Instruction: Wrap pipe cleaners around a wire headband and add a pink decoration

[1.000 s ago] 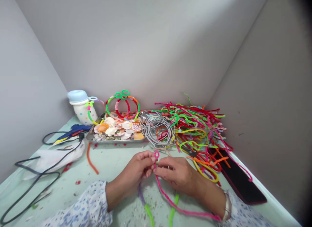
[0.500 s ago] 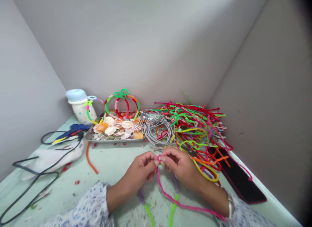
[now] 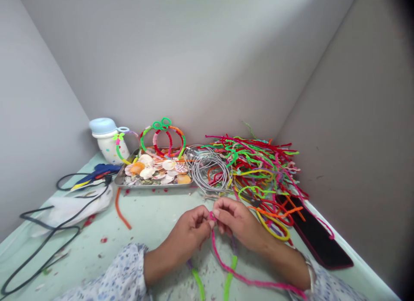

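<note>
A pink pipe cleaner (image 3: 223, 264) runs from between my fingertips down and away to the lower right, across my right wrist. My left hand (image 3: 190, 230) pinches it with thumb and fingers closed near its small bent end. Close against it on the other side, my right hand (image 3: 237, 219) is closed in a pinch on the same bend. Below my hands hang the two sides of a wrapped band, purple above and bright green (image 3: 198, 283) lower down. The top of the band is hidden behind my fingers, so I cannot tell how the pink piece meets it.
A metal tray (image 3: 155, 187) of shells stands at the back, with finished wrapped hoops (image 3: 184, 141) on it. Right of it lie coiled grey wire (image 3: 197, 180), heaped pipe cleaners (image 3: 258, 152) and a black strip (image 3: 326, 245). At left are a bottle (image 3: 111, 148), pliers (image 3: 97, 172) and a black cable (image 3: 69, 225).
My hands have shifted slightly, the left one rightward and a little lower. The pink bend between the fingertips has turned and looks smaller. The view has drifted slightly.
</note>
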A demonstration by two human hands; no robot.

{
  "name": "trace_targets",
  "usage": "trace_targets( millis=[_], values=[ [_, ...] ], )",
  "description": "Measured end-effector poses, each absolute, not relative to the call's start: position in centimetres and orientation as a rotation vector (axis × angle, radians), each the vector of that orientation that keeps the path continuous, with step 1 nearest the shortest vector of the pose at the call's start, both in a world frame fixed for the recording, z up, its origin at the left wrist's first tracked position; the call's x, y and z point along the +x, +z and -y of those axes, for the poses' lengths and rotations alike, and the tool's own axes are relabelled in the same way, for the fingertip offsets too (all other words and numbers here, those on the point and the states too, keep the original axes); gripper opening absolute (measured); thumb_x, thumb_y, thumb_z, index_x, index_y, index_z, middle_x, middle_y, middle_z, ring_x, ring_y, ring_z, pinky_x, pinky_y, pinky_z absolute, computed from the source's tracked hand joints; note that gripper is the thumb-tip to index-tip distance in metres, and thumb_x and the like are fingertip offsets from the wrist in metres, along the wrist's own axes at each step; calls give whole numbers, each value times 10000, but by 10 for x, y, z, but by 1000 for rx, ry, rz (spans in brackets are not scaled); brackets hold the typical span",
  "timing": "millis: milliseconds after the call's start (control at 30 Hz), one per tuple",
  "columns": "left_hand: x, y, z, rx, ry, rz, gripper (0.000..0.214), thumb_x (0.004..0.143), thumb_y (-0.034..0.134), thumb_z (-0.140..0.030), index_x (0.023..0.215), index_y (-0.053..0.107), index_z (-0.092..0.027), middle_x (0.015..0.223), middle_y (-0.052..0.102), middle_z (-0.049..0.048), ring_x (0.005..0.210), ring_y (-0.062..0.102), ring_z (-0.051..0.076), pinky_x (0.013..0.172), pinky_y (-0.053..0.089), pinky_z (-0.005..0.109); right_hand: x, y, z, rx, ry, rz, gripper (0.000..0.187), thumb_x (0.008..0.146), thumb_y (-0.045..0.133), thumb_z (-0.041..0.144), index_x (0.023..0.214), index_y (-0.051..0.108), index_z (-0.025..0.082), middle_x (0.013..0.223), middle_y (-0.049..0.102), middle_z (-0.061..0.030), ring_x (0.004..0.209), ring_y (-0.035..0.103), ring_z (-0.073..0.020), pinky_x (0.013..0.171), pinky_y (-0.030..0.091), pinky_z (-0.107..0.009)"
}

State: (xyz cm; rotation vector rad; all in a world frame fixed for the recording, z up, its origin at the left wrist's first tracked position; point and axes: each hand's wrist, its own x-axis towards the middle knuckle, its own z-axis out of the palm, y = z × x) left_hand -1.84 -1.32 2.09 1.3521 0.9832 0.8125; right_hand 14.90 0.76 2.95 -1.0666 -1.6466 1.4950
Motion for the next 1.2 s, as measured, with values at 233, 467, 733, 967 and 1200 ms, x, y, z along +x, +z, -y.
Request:
trace_targets(
  millis=[233,467,733,967,1200],
  values=[
    [-15,21,16,1361,814,-978,191,838,554,-307,709,473,-193,510,398,-80,436,313,78,424,250,194,152,38,-6,-1130,1371,1696,206,847,566,325,715,553,168,531,471,59,476,394,-77,467,310,-201],
    [-16,21,15,1274,856,-951,218,831,598,-352,723,517,-181,492,418,-78,420,325,71,418,254,193,148,33,-8,-1103,1641,1441,309,850,555,460,752,535,167,487,504,54,370,362,-57,380,249,-182],
    [-23,27,6,882,968,-835,154,794,638,-253,725,534,-163,516,476,-75,378,343,29,396,222,165,159,10,-13,-840,507,2002,137,879,563,193,1007,607,218,902,612,-54,756,581,-155,677,496,-279],
    [-23,25,4,781,963,-723,134,785,655,-222,731,563,-141,558,510,-61,379,346,15,394,216,164,163,4,-10,-551,234,2272,289,888,526,107,1107,623,269,943,623,-52,792,610,-140,669,497,-247],
    [-21,22,8,866,941,-803,151,800,645,-248,732,551,-151,511,471,-73,388,337,27,399,225,156,163,10,-8,-550,279,2304,233,872,536,108,1053,625,225,981,630,-78,843,603,-162,712,493,-275]
  ],
)
